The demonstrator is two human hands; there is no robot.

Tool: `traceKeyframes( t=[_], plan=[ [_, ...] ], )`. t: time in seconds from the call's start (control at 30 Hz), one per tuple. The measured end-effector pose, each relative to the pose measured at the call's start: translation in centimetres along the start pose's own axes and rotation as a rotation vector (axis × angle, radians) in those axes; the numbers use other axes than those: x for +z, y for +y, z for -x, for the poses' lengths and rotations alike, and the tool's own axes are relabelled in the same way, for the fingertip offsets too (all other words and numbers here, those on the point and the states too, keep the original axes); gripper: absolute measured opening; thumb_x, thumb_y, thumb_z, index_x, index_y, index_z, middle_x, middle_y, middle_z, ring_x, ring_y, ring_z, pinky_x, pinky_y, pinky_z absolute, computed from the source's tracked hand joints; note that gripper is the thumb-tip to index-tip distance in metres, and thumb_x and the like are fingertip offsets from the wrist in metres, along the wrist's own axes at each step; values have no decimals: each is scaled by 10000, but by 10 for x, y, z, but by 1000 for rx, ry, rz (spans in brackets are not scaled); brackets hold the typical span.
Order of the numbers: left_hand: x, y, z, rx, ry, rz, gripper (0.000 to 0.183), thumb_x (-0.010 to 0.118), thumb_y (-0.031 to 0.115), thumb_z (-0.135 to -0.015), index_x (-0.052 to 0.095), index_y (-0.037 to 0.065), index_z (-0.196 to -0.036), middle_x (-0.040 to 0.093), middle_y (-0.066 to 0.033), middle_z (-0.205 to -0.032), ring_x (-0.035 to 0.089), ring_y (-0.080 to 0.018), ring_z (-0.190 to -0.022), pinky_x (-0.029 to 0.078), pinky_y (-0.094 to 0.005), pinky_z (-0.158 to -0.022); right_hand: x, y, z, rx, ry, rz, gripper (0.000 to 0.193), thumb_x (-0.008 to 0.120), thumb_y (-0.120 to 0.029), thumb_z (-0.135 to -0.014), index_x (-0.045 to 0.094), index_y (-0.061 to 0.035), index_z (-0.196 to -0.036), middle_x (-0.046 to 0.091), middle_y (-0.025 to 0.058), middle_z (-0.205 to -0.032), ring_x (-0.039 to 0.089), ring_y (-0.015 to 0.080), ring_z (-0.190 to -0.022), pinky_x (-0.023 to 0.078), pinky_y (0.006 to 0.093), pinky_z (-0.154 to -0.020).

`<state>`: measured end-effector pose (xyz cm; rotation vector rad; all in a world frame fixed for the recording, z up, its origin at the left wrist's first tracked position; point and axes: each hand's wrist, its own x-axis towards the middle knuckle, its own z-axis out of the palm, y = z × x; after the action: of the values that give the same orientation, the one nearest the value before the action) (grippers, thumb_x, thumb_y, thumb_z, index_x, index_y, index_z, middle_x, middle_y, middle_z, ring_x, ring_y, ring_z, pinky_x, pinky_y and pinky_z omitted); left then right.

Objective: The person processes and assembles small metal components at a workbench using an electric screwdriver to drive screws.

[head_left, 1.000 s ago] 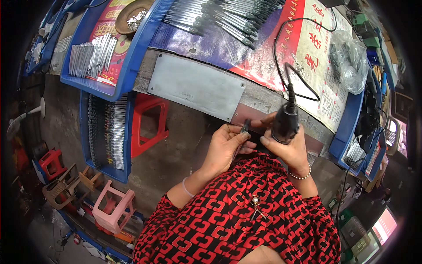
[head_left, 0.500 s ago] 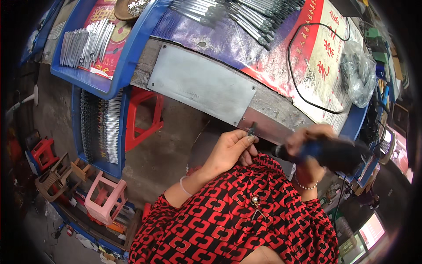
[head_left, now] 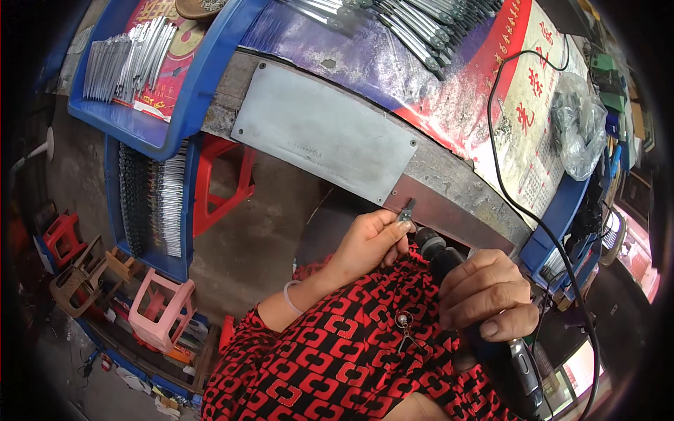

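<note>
Between the thumb and fingers of my left hand is a small dark metal part, held at the bench edge; its lower end is hidden by the fingers. My right hand is wrapped around a black corded power tool, which looks like an electric screwdriver. The tool's nose points up and left, close beside the left fingertips; I cannot tell whether it touches the part. Just beyond the left hand, a grey metal plate is fixed to the bench edge by screws at its corners.
Slim metal pieces lie in bundles on the paper-covered bench. A blue tray with similar pieces stands at the left, above another filled blue bin. A black cable crosses the right side near a clear plastic bag. Stools stand lower left.
My right hand has swung the power tool from a blurred sideways position to one with its nose beside the left fingers. The cable has shifted right. My left hand keeps its pinch.
</note>
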<state>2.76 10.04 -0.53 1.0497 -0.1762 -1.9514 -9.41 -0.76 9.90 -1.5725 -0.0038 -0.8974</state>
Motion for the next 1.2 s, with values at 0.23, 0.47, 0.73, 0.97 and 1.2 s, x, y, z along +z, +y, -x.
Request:
traceKeyframes(
  t=[0.23, 0.47, 0.73, 0.97, 1.2],
  plan=[
    [-1, 1, 1, -14, 23, -1, 257, 511, 194, -945, 551, 18, -762, 573, -12, -635, 478, -45, -468, 371, -186, -433, 4, 5, 0, 25, -12, -15, 208, 640, -113, -826, 531, -7, -968, 665, 188, -797, 633, 263, -614, 540, 357, -572],
    [1, 2, 1, -5, 9, 7, 260, 511, 195, -945, 552, 19, -758, 564, -6, -632, 468, -43, -473, 363, -188, -436, -1, 7, -2, 26, -45, -42, 123, 626, -69, -797, 558, -3, -874, 659, 189, -768, 629, 265, -602, 539, 360, -565],
    [3, 2, 1, 1, 50, -6, 258, 513, 193, -941, 559, 28, -747, 539, 14, -601, 454, -39, -478, 354, -195, -439, 12, 9, -9, 38, 127, 39, 116, 641, -52, -745, 554, 15, -781, 647, 194, -738, 627, 276, -597, 534, 359, -545],
    [-1, -13, -1, 7, 85, -29, 290, 535, 197, -921, 560, 34, -683, 499, 29, -553, 423, -35, -495, 338, -216, -451, 15, 19, -9, 14, 17, -4, 111, 617, -55, -727, 541, 14, -686, 629, 180, -694, 616, 273, -570, 525, 351, -514],
    [1, 3, 2, -5, 58, -92, 275, 536, 193, -917, 565, 27, -700, 518, 23, -572, 434, -41, -511, 346, -224, -466, 9, 14, -17, 79, 62, -12, 243, 722, -126, -754, 526, 15, -729, 631, 167, -689, 618, 267, -571, 528, 357, -516]
  ],
)
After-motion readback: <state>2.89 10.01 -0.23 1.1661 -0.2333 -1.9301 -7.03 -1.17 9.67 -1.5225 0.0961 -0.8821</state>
